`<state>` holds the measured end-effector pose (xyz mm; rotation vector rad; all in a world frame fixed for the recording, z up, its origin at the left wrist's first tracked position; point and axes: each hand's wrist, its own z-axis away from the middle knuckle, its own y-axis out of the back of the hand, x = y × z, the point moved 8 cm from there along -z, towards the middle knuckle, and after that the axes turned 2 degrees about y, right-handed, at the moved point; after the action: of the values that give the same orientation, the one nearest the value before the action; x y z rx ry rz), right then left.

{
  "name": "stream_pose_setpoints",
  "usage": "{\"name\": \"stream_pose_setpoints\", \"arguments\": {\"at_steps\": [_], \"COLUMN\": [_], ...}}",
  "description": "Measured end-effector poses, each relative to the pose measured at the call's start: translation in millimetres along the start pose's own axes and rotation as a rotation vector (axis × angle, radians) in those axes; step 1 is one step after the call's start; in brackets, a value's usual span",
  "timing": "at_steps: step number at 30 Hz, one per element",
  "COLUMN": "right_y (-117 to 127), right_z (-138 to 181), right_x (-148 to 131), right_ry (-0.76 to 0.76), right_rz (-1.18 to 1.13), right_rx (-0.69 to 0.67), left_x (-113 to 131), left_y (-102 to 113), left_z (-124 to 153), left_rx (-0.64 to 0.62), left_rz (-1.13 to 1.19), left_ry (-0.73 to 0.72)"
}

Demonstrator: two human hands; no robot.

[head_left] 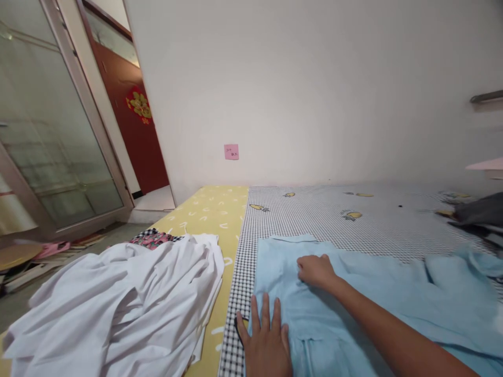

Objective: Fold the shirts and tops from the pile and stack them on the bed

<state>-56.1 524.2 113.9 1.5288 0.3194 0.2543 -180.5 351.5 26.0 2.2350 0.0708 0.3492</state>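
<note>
A light blue garment [377, 272] lies spread over the checked half of the bed cover, creased in places and bunched toward its right end. My left hand [267, 337] rests flat at its left edge with the fingers spread. Farther in, near the garment's far left part, my right hand [316, 269] is closed with curled fingers against the cloth. My right forearm crosses over the middle of the garment and hides part of it. To the left of my left hand lies a loose heap of white cloth [157, 298].
The bed cover is part yellow [214, 209], part black-and-white check [298, 217]. A patterned cloth [153, 239] shows behind the white heap. Dark items [481, 214] lie at the far right. A white wall [306, 94] with a pink note [231, 152] stands behind; a glass door [55, 125] is left.
</note>
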Motion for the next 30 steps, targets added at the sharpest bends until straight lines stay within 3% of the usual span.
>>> {"name": "stream_pose_setpoints", "arguments": {"at_steps": [4,7,9,11,15,18,22,27,30], "right_y": [21,30,17,-10,-61,-69,-55,-30,-6], "right_z": [3,14,22,22,-13,-51,-73,-35,28], "right_x": [-11,-48,-80,-103,-110,-106,-106,-108,-99], "right_ry": [0.001,0.078,0.205,0.287,0.224,0.185,0.154,0.136,0.240], "right_rz": [0.076,0.083,0.033,-0.046,-0.149,-0.193,-0.257,-0.308,-0.290], "right_rx": [0.113,0.236,0.245,0.171,-0.010,-0.035,-0.037,-0.098,0.072], "left_x": [-1,1,2,2,0,0,-4,-6,0], "left_y": [0,6,7,6,1,-4,-12,-3,9], "left_z": [0,0,-1,-1,1,3,6,-3,-8], "left_rx": [-0.012,-0.011,-0.028,-0.066,-0.118,-0.119,-0.114,-0.155,-0.228], "left_rz": [0.040,0.047,0.052,0.047,0.014,-0.019,-0.084,-0.033,-0.048], "left_ry": [0.039,0.047,0.054,0.060,0.065,0.043,0.017,-0.011,-0.043]}}
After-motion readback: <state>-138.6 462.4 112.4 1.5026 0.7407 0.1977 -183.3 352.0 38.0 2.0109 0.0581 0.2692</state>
